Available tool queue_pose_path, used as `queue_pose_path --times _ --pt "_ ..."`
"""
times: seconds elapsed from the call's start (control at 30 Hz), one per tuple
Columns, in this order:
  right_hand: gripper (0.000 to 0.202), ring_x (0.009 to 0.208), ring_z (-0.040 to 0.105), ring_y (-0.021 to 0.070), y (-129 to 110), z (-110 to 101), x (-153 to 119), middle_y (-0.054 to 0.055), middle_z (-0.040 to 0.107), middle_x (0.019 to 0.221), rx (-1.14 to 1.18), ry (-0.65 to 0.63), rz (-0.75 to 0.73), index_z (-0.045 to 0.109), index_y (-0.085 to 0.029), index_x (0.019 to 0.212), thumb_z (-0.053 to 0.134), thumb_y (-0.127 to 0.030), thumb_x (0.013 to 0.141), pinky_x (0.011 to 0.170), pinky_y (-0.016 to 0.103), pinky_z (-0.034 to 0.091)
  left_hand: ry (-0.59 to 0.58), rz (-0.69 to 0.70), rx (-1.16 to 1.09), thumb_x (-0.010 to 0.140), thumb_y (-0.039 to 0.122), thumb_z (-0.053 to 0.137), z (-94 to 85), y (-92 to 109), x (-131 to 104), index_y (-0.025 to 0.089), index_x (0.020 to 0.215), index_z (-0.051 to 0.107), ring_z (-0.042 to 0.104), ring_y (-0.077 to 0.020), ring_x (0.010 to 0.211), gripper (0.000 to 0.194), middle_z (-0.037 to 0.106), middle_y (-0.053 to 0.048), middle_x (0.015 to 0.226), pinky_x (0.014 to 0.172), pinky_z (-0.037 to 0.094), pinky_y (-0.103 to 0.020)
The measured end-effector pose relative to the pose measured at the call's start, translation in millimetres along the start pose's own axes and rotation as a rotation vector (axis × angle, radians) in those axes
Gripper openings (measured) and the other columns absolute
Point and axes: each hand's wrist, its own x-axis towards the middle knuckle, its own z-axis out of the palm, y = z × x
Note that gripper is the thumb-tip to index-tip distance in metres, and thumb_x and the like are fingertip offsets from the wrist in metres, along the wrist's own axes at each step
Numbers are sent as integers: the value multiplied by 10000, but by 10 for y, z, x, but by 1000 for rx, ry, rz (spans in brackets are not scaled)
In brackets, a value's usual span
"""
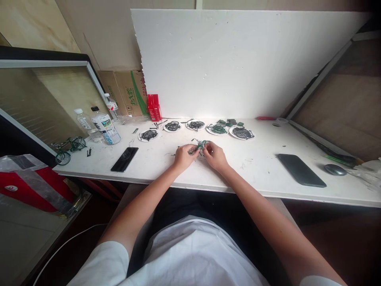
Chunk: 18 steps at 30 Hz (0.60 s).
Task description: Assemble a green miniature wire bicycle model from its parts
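My left hand (pixel 184 157) and my right hand (pixel 214 155) meet over the middle of the white table. Between them is a small green model bicycle frame (pixel 197 147), partly covered by my fingers. The left fingers are closed round its left part; the right fingers pinch its right side. Thin bits stick up from it, too small to make out. Beyond the hands, white plates stand in a row. Black model parts (pixel 148 135) lie on the leftmost plate, and green parts (pixel 217 129) on another. A put-together green model bicycle (pixel 70 149) stands at the table's left end.
Several plastic bottles (pixel 106 126) and a red box (pixel 154 107) stand at the back left. A phone (pixel 124 159) lies left of my hands. On the right are a dark flat slab (pixel 301 170) and a computer mouse (pixel 335 169). A white foam board (pixel 238 63) rises behind the table.
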Motion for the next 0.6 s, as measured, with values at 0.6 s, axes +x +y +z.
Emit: queue_pose_path --times 0.6 --pt "212 709 587 213 7 4 -1 53 694 826 10 -25 11 566 -239 903 531 -426 996 664 328 379 7 -4 25 910 206 777 16 -46 -2 208 980 816 772 -201 854 79 840 -58 964 804 586 -299"
